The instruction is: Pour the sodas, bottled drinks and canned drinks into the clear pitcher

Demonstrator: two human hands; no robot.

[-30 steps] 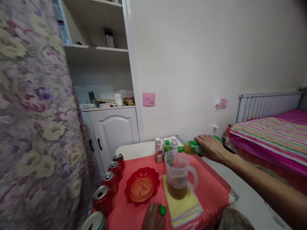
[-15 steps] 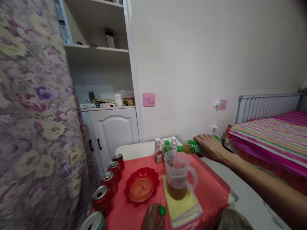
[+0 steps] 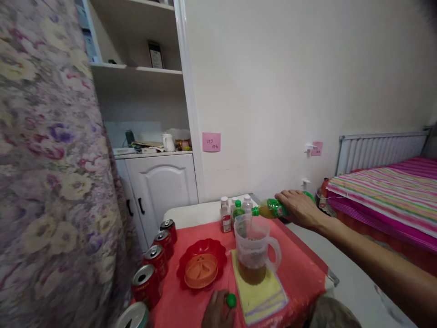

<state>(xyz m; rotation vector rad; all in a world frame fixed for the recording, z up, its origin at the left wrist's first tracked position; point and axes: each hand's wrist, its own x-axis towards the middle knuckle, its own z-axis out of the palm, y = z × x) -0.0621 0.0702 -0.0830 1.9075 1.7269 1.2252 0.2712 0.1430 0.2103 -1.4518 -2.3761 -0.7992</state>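
Note:
My right hand (image 3: 298, 208) grips a green-labelled plastic drink bottle (image 3: 269, 209), tipped nearly level with its mouth over a clear plastic pitcher (image 3: 251, 246). A thin stream runs from the bottle into the pitcher, where brownish liquid stands in the lower part. The pitcher rests on a folded yellow cloth (image 3: 257, 298), its handle to the right. Low in the view, my left hand (image 3: 217, 310) is closed on a green bottle cap (image 3: 231, 300), held between thumb and fingers near the table surface.
A red scalloped plate (image 3: 218, 248) with an orange dish (image 3: 201, 271) sits left of the pitcher. Several drink cans (image 3: 145, 284) line the table's left side. Small capped bottles (image 3: 226, 218) stand behind the pitcher. A floral curtain (image 3: 61, 159) hangs at left.
Both hands stay almost where they were. The stream from the bottle's mouth shows more plainly now, while the pitcher and the other things have not moved.

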